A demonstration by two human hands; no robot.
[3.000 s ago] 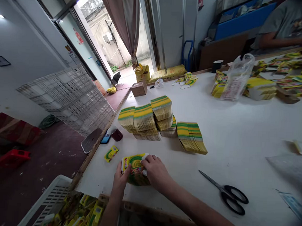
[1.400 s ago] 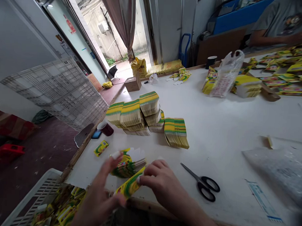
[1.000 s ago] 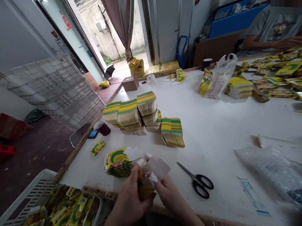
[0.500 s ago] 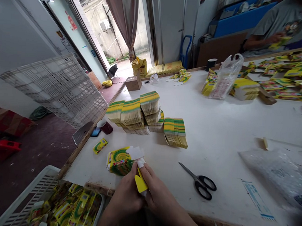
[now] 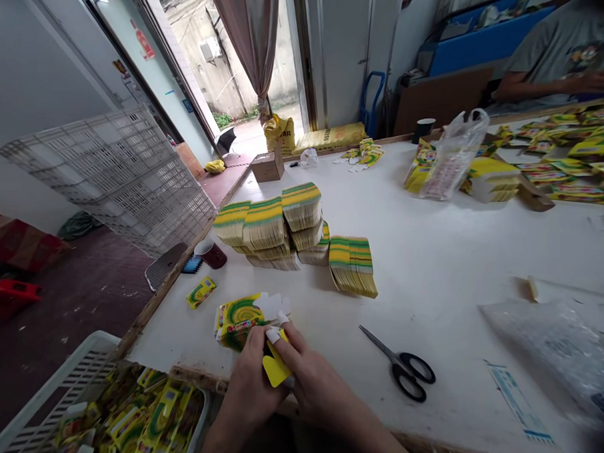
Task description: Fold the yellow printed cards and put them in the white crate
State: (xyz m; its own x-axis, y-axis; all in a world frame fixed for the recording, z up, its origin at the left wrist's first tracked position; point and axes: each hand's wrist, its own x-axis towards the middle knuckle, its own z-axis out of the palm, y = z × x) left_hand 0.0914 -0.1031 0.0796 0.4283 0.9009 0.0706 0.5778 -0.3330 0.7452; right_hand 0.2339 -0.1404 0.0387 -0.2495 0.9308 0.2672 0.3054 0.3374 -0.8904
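Carton [image 5: 276, 370] was gripped between left hand [image 5: 255, 371] and right hand [image 5: 311, 372]; light, even pressure appeared advisable against creasing.

**Bare Forearms, a White-Capped Thumb**

My bare, slim left forearm [image 5: 230, 430] fills a patch left of the bottom centre of the frame. My bare right forearm [image 5: 373, 433] shows at greater length, right of the bottom centre, smooth and narrowing towards the wrist. My uncovered left hand [image 5: 256, 368] has rounded knuckles, near the lower middle. On my right hand [image 5: 308, 374], just beside it, I wear a snug, plain white fingertip cover [image 5: 272, 335] over the thumb; whether it is tape or rubber I can't tell. The back of that hand and both wrists are bare.
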